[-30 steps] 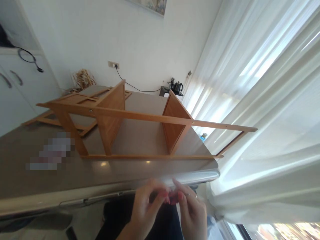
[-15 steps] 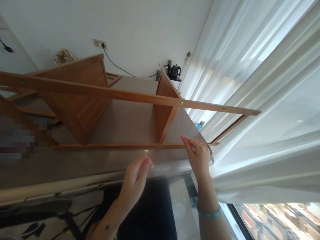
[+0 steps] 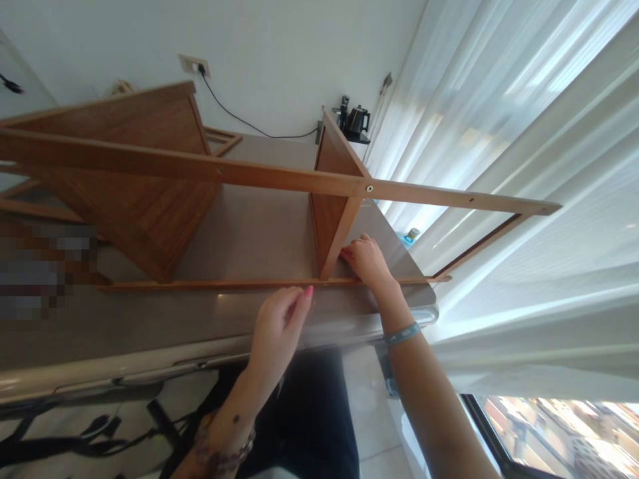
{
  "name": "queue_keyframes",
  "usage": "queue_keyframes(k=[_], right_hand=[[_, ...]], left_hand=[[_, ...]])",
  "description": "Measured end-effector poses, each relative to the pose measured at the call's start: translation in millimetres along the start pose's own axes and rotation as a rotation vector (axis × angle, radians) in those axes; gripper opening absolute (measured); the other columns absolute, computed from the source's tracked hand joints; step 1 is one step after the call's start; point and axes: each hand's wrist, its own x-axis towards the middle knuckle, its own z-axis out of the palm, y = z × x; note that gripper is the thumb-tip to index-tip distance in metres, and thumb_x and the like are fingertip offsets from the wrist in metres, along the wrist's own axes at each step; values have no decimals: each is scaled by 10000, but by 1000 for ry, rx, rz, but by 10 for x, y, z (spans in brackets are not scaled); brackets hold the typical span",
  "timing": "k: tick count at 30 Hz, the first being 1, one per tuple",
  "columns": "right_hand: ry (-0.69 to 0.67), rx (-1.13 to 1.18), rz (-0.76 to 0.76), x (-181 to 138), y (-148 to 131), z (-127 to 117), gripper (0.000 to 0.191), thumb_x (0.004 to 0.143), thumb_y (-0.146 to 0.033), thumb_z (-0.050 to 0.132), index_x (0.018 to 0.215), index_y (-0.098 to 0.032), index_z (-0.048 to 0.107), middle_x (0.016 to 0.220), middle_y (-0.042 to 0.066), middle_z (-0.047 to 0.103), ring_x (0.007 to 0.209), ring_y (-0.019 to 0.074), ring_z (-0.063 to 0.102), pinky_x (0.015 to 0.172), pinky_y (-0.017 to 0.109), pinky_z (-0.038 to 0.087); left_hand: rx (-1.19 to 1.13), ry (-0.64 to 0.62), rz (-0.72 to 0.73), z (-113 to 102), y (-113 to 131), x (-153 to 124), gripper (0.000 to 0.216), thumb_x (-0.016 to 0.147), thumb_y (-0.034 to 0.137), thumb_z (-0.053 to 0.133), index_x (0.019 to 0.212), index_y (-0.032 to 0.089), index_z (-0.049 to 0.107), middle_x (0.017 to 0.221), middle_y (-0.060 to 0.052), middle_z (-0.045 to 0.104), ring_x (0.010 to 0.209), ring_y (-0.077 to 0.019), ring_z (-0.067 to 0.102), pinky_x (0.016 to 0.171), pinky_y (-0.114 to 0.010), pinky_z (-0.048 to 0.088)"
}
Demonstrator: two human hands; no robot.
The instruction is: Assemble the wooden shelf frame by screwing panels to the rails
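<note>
A brown wooden shelf frame stands on its side on the table (image 3: 264, 233). Its upper rail (image 3: 279, 185) has a metal fastener where a short shelf panel (image 3: 333, 161) joins it. The thin lower rail (image 3: 239, 285) lies along the tabletop. My right hand (image 3: 368, 263) reaches over that rail, its fingers curled in beside the panel's lower end; whatever it pinches is hidden. In front of the lower rail my left hand (image 3: 280, 322) is closed, thumb pressed against the fingers. Something tiny may be at its fingertips, too small to name.
A larger wooden panel (image 3: 144, 179) slants across the left of the frame. A black kettle (image 3: 358, 121) stands at the back near the white curtain (image 3: 499, 146). A cord (image 3: 249, 125) runs from the wall socket. The table's front edge (image 3: 130, 364) is close to me.
My right hand has moved left and away from me, over the lower rail to the short panel. The left hand has risen slightly toward the rail. The view has shifted a little.
</note>
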Motion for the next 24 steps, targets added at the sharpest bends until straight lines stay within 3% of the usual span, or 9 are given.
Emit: queue_keyframes(k=[5, 8, 11, 16, 20, 24], right_hand=[[44, 78, -7, -51, 87, -38, 245, 955, -348, 563, 945, -187, 747, 827, 84, 687, 867, 217, 507, 737, 316, 314], [314, 251, 95, -343, -67, -189, 248, 986, -346, 504, 1029, -215, 709, 872, 45, 686, 849, 202, 510, 780, 318, 329], [525, 352, 190, -807, -456, -310, 285, 1003, -367, 459, 876, -200, 653, 793, 28, 651, 775, 182, 502, 749, 310, 332], [479, 380, 174, -1343, -1026, -200, 254, 1010, -289, 422, 837, -205, 589, 771, 34, 612, 753, 183, 480, 728, 329, 310], [472, 544, 176, -1407, -1081, 21, 269, 1027, -265, 365, 873, -203, 577, 876, 38, 626, 802, 175, 502, 762, 327, 323], [464, 850, 189, -1401, -1105, 157, 294, 1031, -321, 366, 844, -203, 559, 795, 8, 579, 765, 147, 507, 724, 291, 347]], left_hand=[[169, -5, 72, -46, -35, 41, 393, 998, 351, 386, 639, 196, 353, 611, 24, 395, 601, -130, 395, 606, -291, 245], [230, -1, 109, -54, 0, 56, 392, 1003, 325, 373, 634, 193, 355, 610, 16, 408, 619, -141, 399, 619, -304, 235], [272, -44, 150, -13, 71, 60, 412, 1007, 324, 381, 619, 184, 387, 593, 16, 429, 622, -143, 413, 631, -309, 234], [255, -131, 180, 90, 184, 29, 395, 1012, 325, 376, 652, 187, 462, 623, 7, 506, 647, -155, 459, 636, -314, 248], [315, -224, 197, 83, 191, -1, 394, 1015, 298, 358, 647, 193, 453, 619, 5, 503, 659, -163, 464, 648, -322, 252], [363, -267, 243, 34, 137, -11, 374, 1008, 282, 373, 653, 193, 449, 624, 12, 504, 664, -161, 468, 659, -321, 256]])
